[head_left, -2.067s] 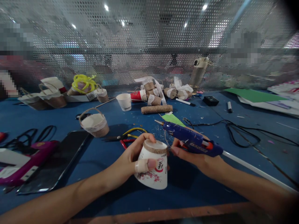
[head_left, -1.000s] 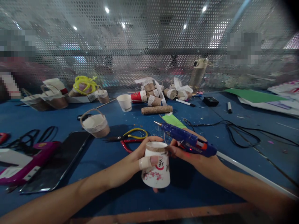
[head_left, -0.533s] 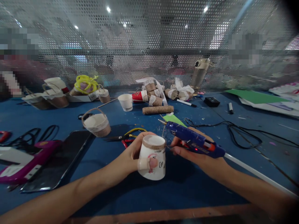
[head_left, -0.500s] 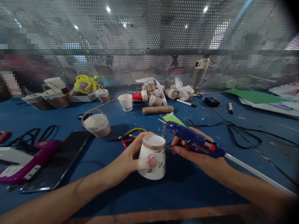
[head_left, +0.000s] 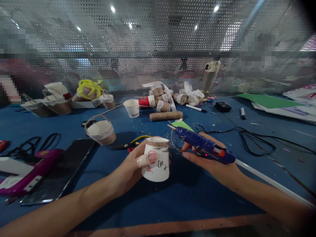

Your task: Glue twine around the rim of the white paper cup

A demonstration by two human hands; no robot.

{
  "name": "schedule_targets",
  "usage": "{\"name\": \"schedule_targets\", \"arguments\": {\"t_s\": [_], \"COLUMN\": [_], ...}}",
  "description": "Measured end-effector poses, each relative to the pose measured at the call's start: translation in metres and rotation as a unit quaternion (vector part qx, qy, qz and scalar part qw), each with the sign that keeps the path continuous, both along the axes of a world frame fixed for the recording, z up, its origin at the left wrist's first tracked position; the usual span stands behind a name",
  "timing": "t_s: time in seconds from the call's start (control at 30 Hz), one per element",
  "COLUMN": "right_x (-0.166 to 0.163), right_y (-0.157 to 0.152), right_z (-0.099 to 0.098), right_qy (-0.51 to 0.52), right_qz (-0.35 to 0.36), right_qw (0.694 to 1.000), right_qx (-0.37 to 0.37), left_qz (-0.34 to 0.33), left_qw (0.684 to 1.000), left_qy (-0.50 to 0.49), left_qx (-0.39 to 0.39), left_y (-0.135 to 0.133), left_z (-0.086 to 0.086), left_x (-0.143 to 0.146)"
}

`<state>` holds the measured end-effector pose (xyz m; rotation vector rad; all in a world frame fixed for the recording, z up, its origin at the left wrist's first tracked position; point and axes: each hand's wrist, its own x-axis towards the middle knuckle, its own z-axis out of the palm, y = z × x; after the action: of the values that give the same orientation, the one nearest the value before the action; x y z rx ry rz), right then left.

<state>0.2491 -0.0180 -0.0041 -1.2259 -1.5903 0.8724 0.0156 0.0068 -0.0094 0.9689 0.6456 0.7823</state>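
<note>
We find the grip of the left hand [head_left: 130, 166] clamped around a paper cup [head_left: 160, 159], held upside-down over the worktop [head_left: 187, 204], presumably to present the twine band [head_left: 159, 143] round its narrow end. The right hand [head_left: 213, 168] is wrapped round a glue gun [head_left: 197, 143], thumb and finger at a loose strand [head_left: 173, 144]; this hold, we judge, lets one hand manage both.

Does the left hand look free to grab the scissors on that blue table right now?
Probably not as things stand: the left hand is wrapped around a white cup. The scissors lie just beyond, handles partly hidden by hand and cup, though their blades look uncovered.
</note>
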Motion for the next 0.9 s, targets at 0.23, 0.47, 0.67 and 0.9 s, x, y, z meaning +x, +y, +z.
{"name": "schedule_targets", "arguments": {"t_s": [0.23, 0.47, 0.67, 0.9], "right_x": [0.002, 0.008, 0.011, 0.015], "right_y": [-0.005, -0.003, -0.001, -0.003], "right_z": [0.003, 0.002, 0.000, 0.001], "right_qy": [0.016, 0.016, -0.018, -0.087], "right_qz": [0.055, 0.092, 0.097, 0.086], "right_qw": [0.998, 0.991, 0.990, 0.987], "right_qx": [0.016, 0.098, 0.100, 0.109], "left_qz": [0.002, -0.004, -0.006, 0.003], "left_qw": [0.999, 0.999, 0.997, 0.994], "left_qy": [-0.040, -0.048, -0.036, 0.004], "left_qx": [0.012, 0.020, 0.061, 0.110], "left_y": [0.000, -0.001, -0.002, -0.002], "left_z": [0.002, 0.005, 0.003, 0.000], "left_x": [0.001, 0.001, -0.002, -0.006]}}
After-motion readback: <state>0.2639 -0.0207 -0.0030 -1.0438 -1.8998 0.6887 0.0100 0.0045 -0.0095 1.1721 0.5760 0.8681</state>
